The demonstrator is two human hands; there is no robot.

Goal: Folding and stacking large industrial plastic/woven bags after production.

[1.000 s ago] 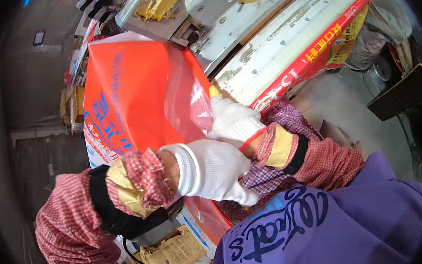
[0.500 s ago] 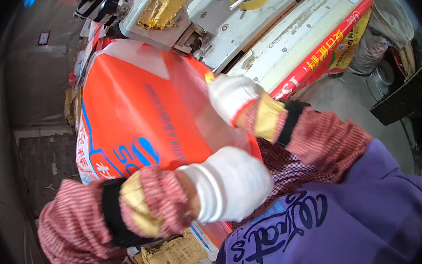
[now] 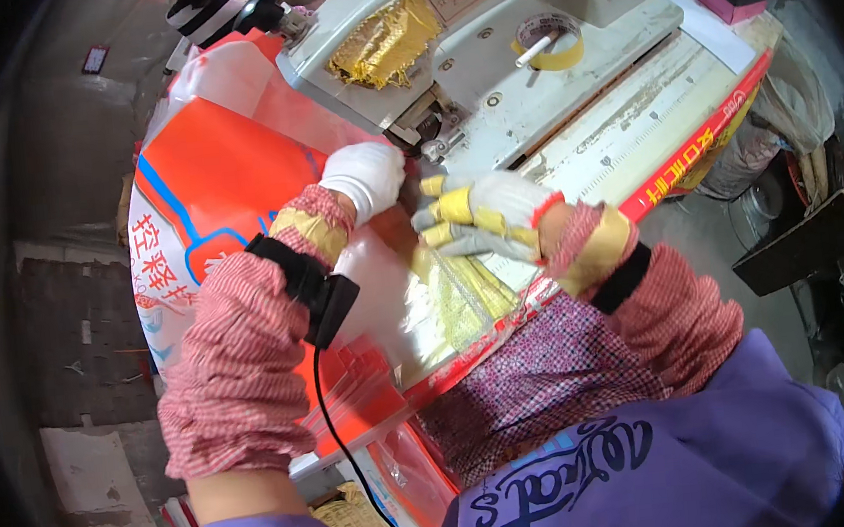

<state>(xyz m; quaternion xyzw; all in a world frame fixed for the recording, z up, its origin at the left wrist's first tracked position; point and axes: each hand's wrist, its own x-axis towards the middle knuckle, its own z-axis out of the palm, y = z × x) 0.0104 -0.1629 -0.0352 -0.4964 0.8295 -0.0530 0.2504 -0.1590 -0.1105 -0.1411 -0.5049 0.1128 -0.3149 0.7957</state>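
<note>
A large orange and white plastic bag (image 3: 224, 180) lies flat on the worktable, its edge reaching the head of a grey sewing machine (image 3: 483, 47). My left hand (image 3: 366, 176), in a white glove, is closed on the bag's edge just in front of the machine's needle area. In a white and yellow glove, my right hand (image 3: 483, 218) presses on the same edge beside it, fingers bent over the clear, gold-tinted part of the bag (image 3: 460, 300). A black band with a cable (image 3: 308, 283) wraps my left forearm.
A roll of yellow tape (image 3: 548, 42) and a crumpled gold foil piece (image 3: 385, 41) sit on the machine. A red-edged table strip (image 3: 694, 154) runs to the right. More orange bags (image 3: 355, 410) are stacked below. Sacks and a dark board (image 3: 802, 245) stand on the floor at right.
The bag, held up in front of me before, now lies flat on the table. Both hands have moved up to its edge at the sewing machine.
</note>
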